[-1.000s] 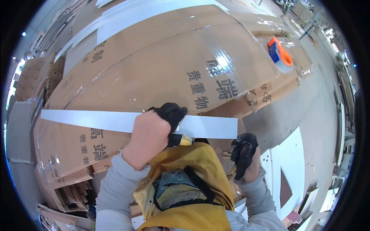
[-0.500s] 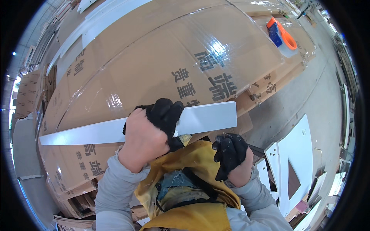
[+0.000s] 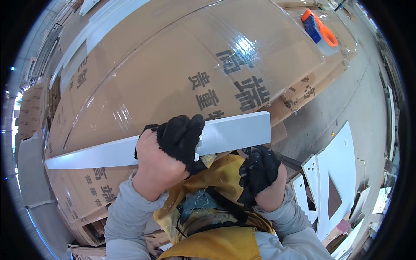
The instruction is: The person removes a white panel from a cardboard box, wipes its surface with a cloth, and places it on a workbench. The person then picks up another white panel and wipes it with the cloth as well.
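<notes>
My left hand (image 3: pixel 169 151), in a black fingerless glove, is closed over a long white strip board (image 3: pixel 234 130) lying across the cardboard package's near side. A small white bit and something yellowish show by its fingers. My right hand (image 3: pixel 262 175), also gloved, is closed just below the board's right end. A small dark, metallic-looking object shows at the top of its fingers, partly hidden and too small to name. A yellow apron (image 3: pixel 210 242) lies below both hands.
The large plastic-wrapped cardboard package (image 3: pixel 143 73) fills the middle, with an orange and blue tape dispenser (image 3: pixel 320 30) at its far right. White panels (image 3: pixel 342 164) lie at the lower right on the grey floor (image 3: pixel 355 95). More white boards (image 3: pixel 73 54) are at the upper left.
The board's left end has shifted downward and its right end upward. My right hand has moved left and in toward the board. The view of the package has shifted slightly.
</notes>
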A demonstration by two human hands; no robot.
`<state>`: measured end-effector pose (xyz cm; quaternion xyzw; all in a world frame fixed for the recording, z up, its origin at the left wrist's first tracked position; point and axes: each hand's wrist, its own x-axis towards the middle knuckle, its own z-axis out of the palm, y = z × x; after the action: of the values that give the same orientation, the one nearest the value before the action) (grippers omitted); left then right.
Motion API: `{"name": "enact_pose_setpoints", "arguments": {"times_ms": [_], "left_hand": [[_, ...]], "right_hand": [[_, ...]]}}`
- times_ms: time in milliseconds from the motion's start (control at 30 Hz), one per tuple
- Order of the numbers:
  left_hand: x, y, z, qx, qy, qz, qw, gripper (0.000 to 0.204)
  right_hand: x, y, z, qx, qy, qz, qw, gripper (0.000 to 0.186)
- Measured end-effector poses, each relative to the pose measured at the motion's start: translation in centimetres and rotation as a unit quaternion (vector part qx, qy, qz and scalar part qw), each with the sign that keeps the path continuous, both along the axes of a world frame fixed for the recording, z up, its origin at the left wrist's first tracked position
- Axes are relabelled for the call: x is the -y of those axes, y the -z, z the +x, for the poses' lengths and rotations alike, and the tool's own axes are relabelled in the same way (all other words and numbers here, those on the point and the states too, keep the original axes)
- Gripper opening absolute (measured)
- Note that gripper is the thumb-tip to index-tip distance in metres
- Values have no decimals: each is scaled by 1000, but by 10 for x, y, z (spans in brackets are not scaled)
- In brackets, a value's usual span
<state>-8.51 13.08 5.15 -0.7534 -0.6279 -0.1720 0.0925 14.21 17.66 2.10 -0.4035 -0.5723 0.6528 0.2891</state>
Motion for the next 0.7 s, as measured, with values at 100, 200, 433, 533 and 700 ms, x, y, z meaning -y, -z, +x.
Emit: {"name": "enact_pose_setpoints", "arguments": {"times_ms": [100, 200, 433, 533, 700], "left_hand": [[1, 0, 1, -8, 4, 12, 1000, 64], [2, 0, 1, -14, 1, 16, 1000, 62], [4, 2, 2, -17, -19, -5, 1000, 67], [2, 1, 0, -14, -11, -3, 1000, 67], [-3, 2, -2, 17, 9, 27, 999, 62]], "right_hand": [[0, 0, 0, 5, 3, -4, 1000, 21], [-1, 0, 0, 35, -1, 25, 999, 21], [1, 3, -6, 57, 31, 61, 996, 21], [-1, 4, -8, 46, 40, 43, 997, 21], [1, 7, -8, 9, 62, 26, 998, 21]]}}
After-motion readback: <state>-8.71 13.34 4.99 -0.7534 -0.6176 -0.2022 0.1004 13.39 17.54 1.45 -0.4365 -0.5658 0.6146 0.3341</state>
